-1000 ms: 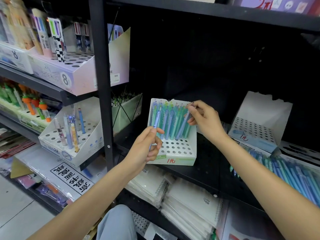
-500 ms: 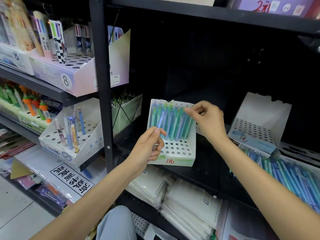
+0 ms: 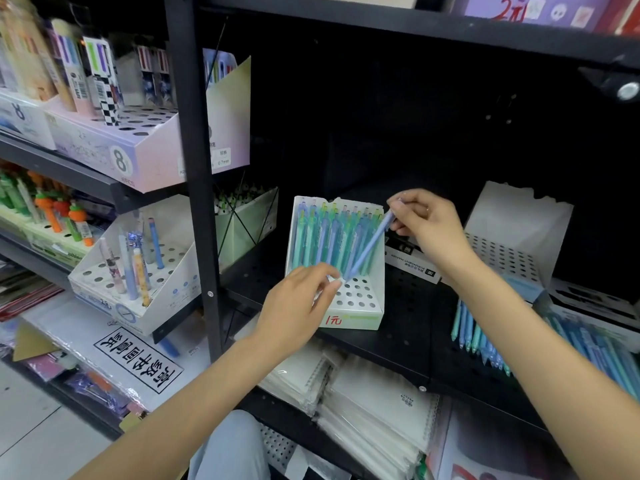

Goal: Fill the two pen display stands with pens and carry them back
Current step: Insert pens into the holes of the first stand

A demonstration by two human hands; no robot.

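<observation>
A white pen display stand (image 3: 362, 308) with a holed top stands on the black shelf (image 3: 408, 341). Its back rows hold several blue and green pens (image 3: 322, 237); the front holes are bare. A lilac-blue pen (image 3: 367, 250) slants across the stand with its tip at a front hole. My right hand (image 3: 431, 226) pinches its upper end and my left hand (image 3: 299, 301) pinches its lower tip. A second white stand (image 3: 516, 220) with no pens in it sits further right. Loose blue and green pens (image 3: 481, 337) lie on the shelf in front of that stand.
A black upright post (image 3: 194, 168) divides the shelving. Left of it are other pen stands (image 3: 138, 271) and a lilac box (image 3: 145, 157). A white marker box (image 3: 412, 261) lies behind my right wrist. Wrapped notebooks (image 3: 374, 403) are stacked on the shelf below.
My left hand brought its pen lower and to the right, to the front holes. My right hand left the back row and took hold of that pen's top end.
</observation>
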